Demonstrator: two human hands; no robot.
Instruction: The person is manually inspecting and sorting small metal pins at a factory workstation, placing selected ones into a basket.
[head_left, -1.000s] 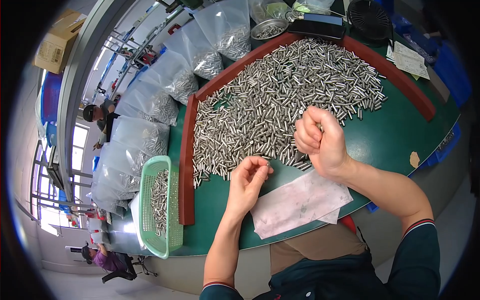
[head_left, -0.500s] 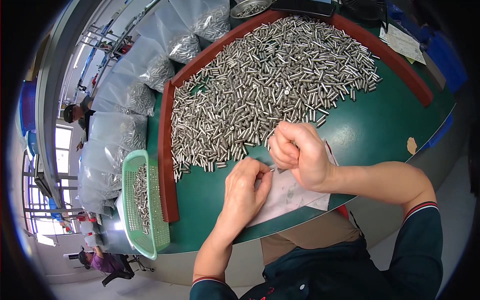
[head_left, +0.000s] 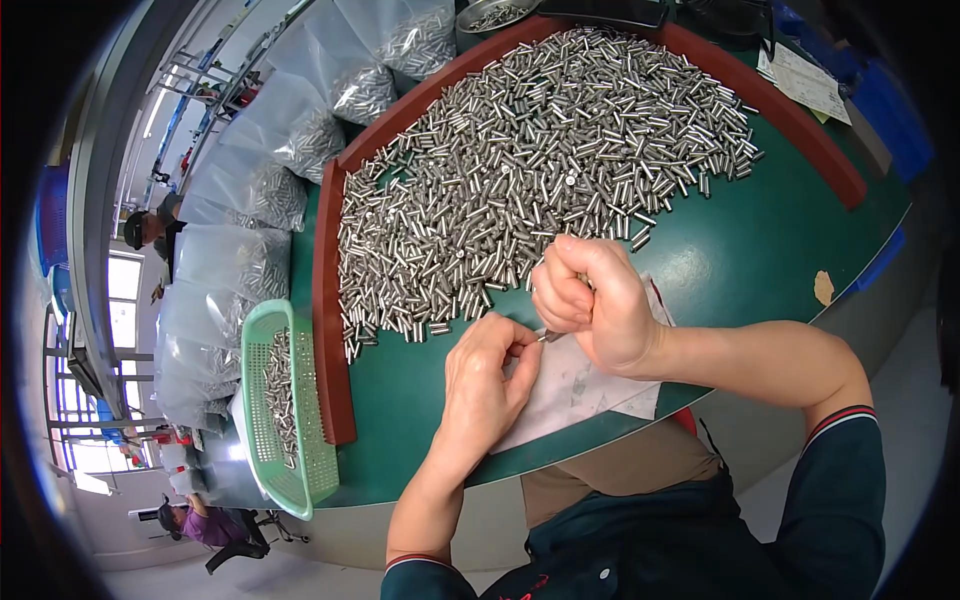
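Observation:
My left hand (head_left: pixel 482 378) is closed, thumb and bent fingers pinching a small metal pin (head_left: pixel 543 338) whose end pokes out toward the right. Beside it my right hand (head_left: pixel 603 303) is curled into a fist. A small dark tip shows below that fist, close to the pin's end; whatever the fist holds is mostly hidden. Under both hands lies a whitish, smudged sheet (head_left: pixel 575 385) at the table's near edge. Just beyond them spreads a large heap of short silvery metal pins (head_left: pixel 540 170).
Dark red rails (head_left: pixel 333 300) border the heap on the green table (head_left: pixel 720 275). To the left stands a green plastic basket (head_left: pixel 325 465) with pins inside. Clear bags of pins (head_left: pixel 365 95) line the far left. A metal bowl (head_left: pixel 470 18) and papers (head_left: pixel 808 88) sit farther back.
My right fist has shifted slightly left and nearer the pin in my left hand. The left hand has hardly moved and keeps its pinch.

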